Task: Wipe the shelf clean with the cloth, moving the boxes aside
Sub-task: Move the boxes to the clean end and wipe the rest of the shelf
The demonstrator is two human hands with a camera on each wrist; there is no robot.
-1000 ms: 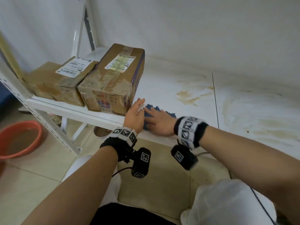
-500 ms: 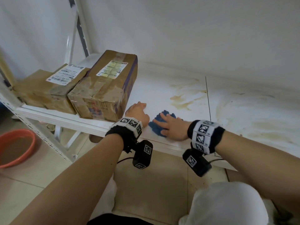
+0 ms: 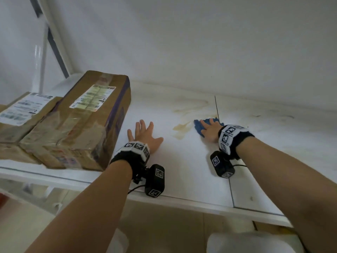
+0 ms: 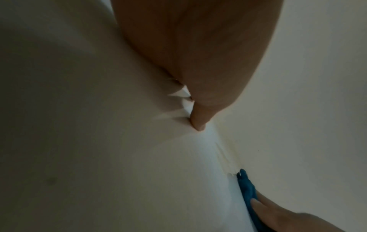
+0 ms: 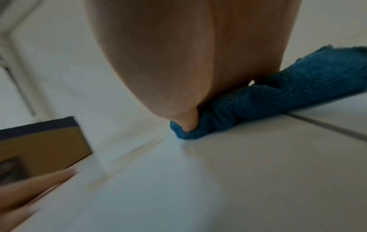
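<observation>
A white shelf (image 3: 182, 176) carries two taped cardboard boxes at its left: a larger box (image 3: 82, 125) and a flatter box (image 3: 21, 114) behind it. My left hand (image 3: 144, 134) lies flat on the shelf just right of the larger box, fingers spread, not touching it. My right hand (image 3: 209, 130) presses flat on a blue cloth (image 3: 198, 127) beside a brown stain (image 3: 180, 129). The right wrist view shows the cloth (image 5: 278, 100) bunched under the palm. In the left wrist view the cloth (image 4: 247, 191) lies under the right fingers.
More brown streaks (image 3: 191, 105) mark the shelf near the back wall. A dark seam (image 3: 218, 108) splits the shelf boards. A white upright post (image 3: 56, 39) stands at the back left. Tiled floor (image 3: 164, 225) shows below the front edge.
My right hand has slid the cloth right and farther back, up to the brown stain by the seam. My left hand has come off the box side and flattened on the shelf.
</observation>
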